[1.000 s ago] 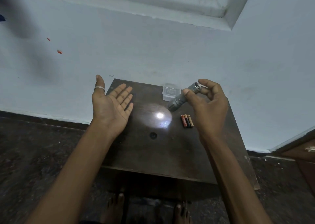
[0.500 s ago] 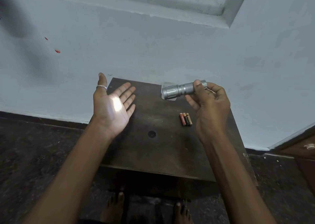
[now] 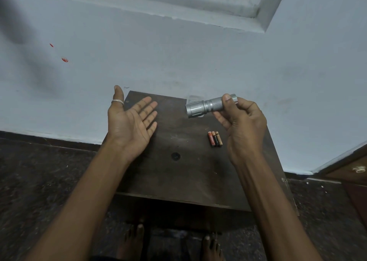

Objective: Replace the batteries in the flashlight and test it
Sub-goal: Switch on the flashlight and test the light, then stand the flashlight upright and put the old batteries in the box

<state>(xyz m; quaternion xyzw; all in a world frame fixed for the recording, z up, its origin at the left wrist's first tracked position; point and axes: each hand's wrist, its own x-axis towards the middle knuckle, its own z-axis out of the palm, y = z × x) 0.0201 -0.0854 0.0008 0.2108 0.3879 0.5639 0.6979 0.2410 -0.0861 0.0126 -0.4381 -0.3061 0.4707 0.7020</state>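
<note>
At the bottom of the frame, 2 bare feet (image 3: 137, 239) stand on a dark speckled floor (image 3: 39, 181), partly under the near edge of a small dark wooden table (image 3: 188, 181). 2 forearms reach up from the lower corners over the tabletop. A dark round spot (image 3: 175, 156) sits near the middle of the table.

Right of centre, 3 small batteries (image 3: 215, 138) lie side by side on the wood, touching one another, just left of the right wrist.

The left hand (image 3: 131, 121) is left of centre with its palm turned up and toward the right. Its fingers are straight, it holds nothing, and the raised thumb wears a silver ring (image 3: 117, 101).

The right hand (image 3: 244, 125) grips a silver flashlight (image 3: 206, 107) above the far right part of the table, thumb pressed on top near the tail end and fingers curled underneath. The flashlight lies level, its wide head pointing left toward the open palm, well apart from it.

Behind the head, a clear plastic box (image 3: 193, 98) is partly hidden at the table's far edge.

Beyond is a pale blue wall (image 3: 198, 58) with 2 red marks (image 3: 64, 59) at the upper left and a window ledge (image 3: 178, 4) along the top.
</note>
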